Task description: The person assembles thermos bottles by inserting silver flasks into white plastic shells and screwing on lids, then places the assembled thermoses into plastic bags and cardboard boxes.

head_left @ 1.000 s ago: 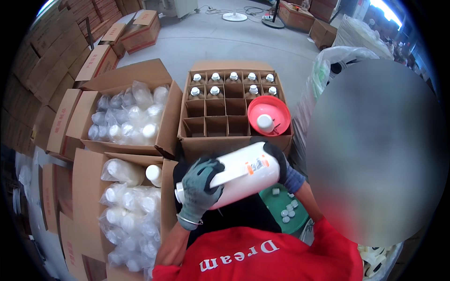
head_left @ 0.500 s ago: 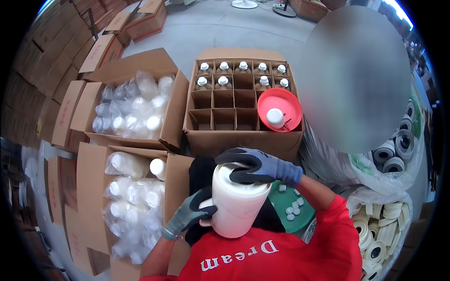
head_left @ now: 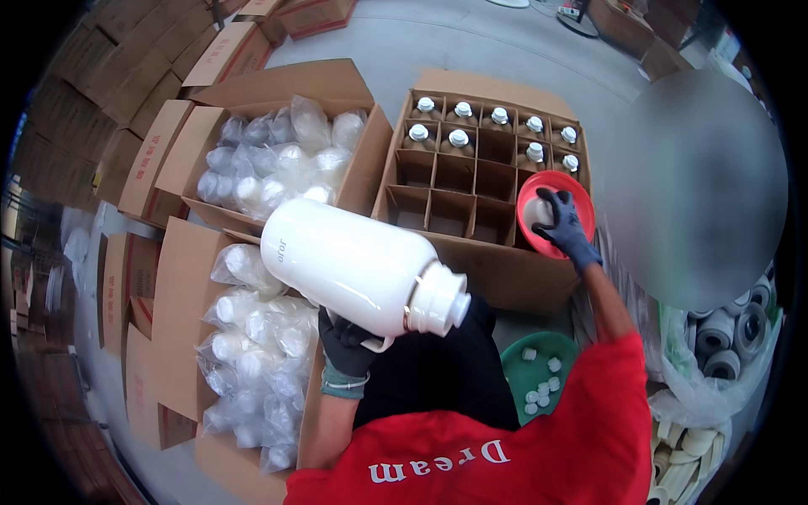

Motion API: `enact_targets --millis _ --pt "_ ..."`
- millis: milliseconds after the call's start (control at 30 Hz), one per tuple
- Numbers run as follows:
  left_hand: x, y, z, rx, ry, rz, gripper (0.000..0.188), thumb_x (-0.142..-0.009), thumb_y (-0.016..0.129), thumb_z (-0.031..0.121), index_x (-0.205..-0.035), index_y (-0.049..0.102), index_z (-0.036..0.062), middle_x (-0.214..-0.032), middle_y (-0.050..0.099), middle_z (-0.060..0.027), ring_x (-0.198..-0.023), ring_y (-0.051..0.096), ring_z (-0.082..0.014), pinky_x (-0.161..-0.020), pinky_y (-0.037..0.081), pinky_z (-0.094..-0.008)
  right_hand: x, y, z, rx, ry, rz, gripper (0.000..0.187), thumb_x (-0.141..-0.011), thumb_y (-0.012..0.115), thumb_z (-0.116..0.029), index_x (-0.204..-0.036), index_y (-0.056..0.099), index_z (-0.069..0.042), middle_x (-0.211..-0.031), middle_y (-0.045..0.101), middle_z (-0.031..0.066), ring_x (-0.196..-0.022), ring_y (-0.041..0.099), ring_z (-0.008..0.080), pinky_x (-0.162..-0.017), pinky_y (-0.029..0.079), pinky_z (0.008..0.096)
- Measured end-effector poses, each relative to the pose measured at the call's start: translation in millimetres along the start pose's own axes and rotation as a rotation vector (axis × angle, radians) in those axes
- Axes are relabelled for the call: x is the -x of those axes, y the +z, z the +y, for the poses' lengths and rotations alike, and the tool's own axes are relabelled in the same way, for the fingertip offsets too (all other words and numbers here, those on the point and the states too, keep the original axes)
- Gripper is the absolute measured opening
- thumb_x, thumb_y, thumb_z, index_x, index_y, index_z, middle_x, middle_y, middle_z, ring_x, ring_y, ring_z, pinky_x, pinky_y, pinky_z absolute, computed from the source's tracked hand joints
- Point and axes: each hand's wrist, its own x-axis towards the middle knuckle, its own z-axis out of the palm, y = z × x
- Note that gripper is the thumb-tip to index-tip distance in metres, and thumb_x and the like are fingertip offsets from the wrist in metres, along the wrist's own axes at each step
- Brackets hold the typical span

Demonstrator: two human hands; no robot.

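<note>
A large white vacuum flask (head_left: 353, 265) lies tilted in the air, its body to the left and its white stopper end (head_left: 442, 299) pointing right and down. My left hand (head_left: 343, 341), in a grey-and-black glove, is closed round the flask's handle from below. Off to the right, my gloved right hand (head_left: 566, 225) reaches into a red basin (head_left: 587, 204) with its fingers curled on a white round cup-like lid (head_left: 534, 212). That basin rests on the near right corner of a divided carton (head_left: 480, 252). My fingers hide part of the lid.
Several white-capped bottles (head_left: 457, 139) stand in the divided carton's far rows. Two cartons at left hold plastic-wrapped white items (head_left: 261, 353). Small white caps (head_left: 543, 389) lie in a green basin (head_left: 515, 362) near my lap. A blurred person's head is at right, above bags of ring-shaped parts (head_left: 715, 337).
The flask has gone from upright before my torso to tilted sideways, farther forward and left. My right hand has left its top and moved to the lid in the red basin.
</note>
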Motion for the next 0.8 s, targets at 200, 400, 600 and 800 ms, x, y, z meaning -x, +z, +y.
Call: enact_targets --millis 200,400,600,800 --pt "-13 -14 -27 -0.149 0.028 -0.17 0.038 -0.09 0.051 0.051 -0.079 0.06 0.0149 -0.055 0.053 0.0072 -0.047 0.049 -0.0095 -0.068 0.049 -0.0315 78 -49 -214 -0.525 -0.414 0.117 0.08 -0.07 0.082 -0.027 -0.136 0.044 -0.004 -0.133 0.046 0.0163 -0.125 0.045 0.0321 -0.105 0.037 0.0417" --pt "7 22 -10 -0.47 0.0 -0.132 0.038 -0.09 0.054 0.036 -0.116 0.055 0.0076 -0.103 0.059 -0.0052 -0.092 0.057 -0.0194 -0.09 0.044 -0.0407 95 -19 -226 -1.443 0.109 -0.378 0.07 -0.086 0.06 -0.047 -0.14 0.037 -0.01 -0.133 0.049 0.0113 -0.119 0.051 0.0274 -0.099 0.045 0.0404" --pt "18 56 -19 -1.42 0.16 -0.388 0.041 -0.092 0.052 0.013 -0.131 0.047 -0.0001 -0.125 0.055 -0.0142 -0.113 0.055 -0.0261 -0.097 0.043 -0.0349 38 -6 -156 -1.041 -0.128 -0.184 0.054 -0.077 0.075 -0.015 -0.124 0.053 -0.002 -0.117 0.059 0.0104 -0.109 0.055 0.0217 -0.098 0.042 0.037" --pt "74 -1 -14 -2.035 0.331 -0.509 0.059 -0.083 0.059 -0.004 -0.139 0.042 -0.0018 -0.127 0.058 -0.0213 -0.117 0.059 -0.0265 -0.097 0.045 -0.0351 62 -51 -253 -0.64 -0.141 -0.574 0.035 -0.087 0.064 -0.029 -0.109 0.06 -0.002 -0.104 0.061 0.0143 -0.097 0.059 0.0234 -0.088 0.046 0.0356"
